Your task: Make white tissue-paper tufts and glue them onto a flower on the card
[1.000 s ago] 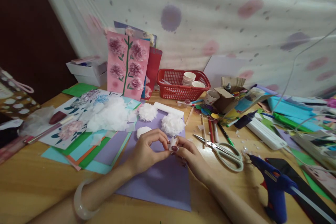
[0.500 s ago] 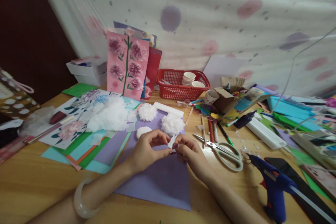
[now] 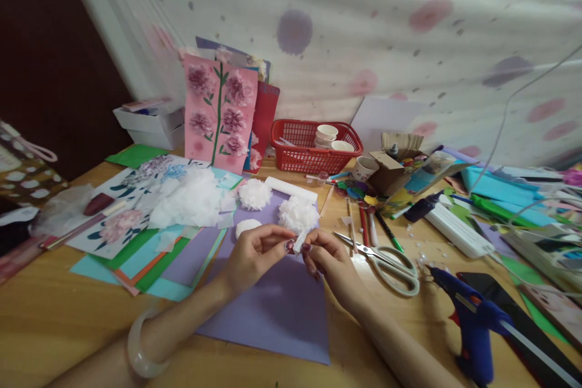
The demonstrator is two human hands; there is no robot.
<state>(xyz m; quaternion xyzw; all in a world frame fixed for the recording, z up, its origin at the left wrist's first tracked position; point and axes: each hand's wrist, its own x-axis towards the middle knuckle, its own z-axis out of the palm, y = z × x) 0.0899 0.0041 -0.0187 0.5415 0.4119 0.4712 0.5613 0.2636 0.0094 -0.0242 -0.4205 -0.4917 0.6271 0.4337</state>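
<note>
The purple paper sheet (image 3: 273, 315) lies at the lower centre of the frame, where it lay half a second ago. Over it, the left hand (image 3: 248, 260) and the right hand (image 3: 334, 264) have changed their hold: the left thumb has come up so that its dark red nail now shows, and the right hand's lower fingers hang farther down. Each hand pinches with thumb and fingertips at the small white tissue-paper piece (image 3: 299, 242) between them. Farther up, the nearer white pompom (image 3: 299, 214) looks full and ruffled, its layers fluffed outward. The tissue-paper piece, near the middle of the frame just below that pompom, is narrow, creased and gathered, slanting with its upper end to the right; the fingertips partly hide it.
</note>
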